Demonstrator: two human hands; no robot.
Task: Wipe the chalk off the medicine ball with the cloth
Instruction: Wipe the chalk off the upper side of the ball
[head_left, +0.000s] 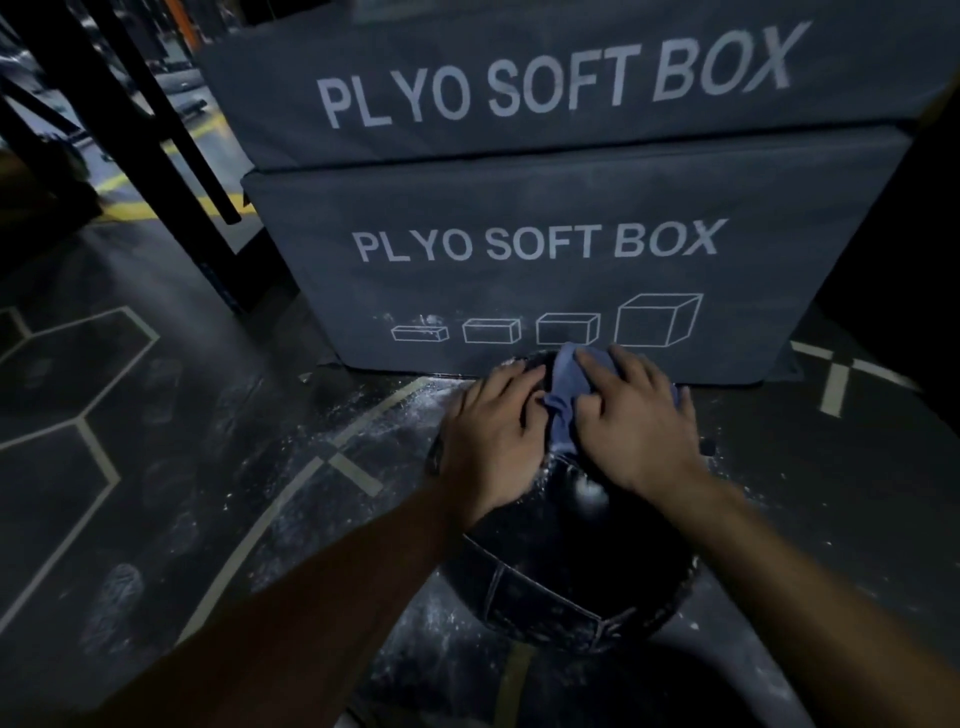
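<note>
Atop the medicine ball, my right hand presses the limp cloth down, fingers spread; my left hand lies flat beside it, bracing. Likely heavy and slick, the ball sits on the chalky floor; steady its sides.

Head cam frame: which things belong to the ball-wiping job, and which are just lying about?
Job:
- medicine ball
- cloth, pressed on the ball by the right hand
- left hand, flat on the ball

Lying about:
- lower plyo box
- upper plyo box stacked on it
- dark rack posts at left
- chalk dust on the floor
</note>
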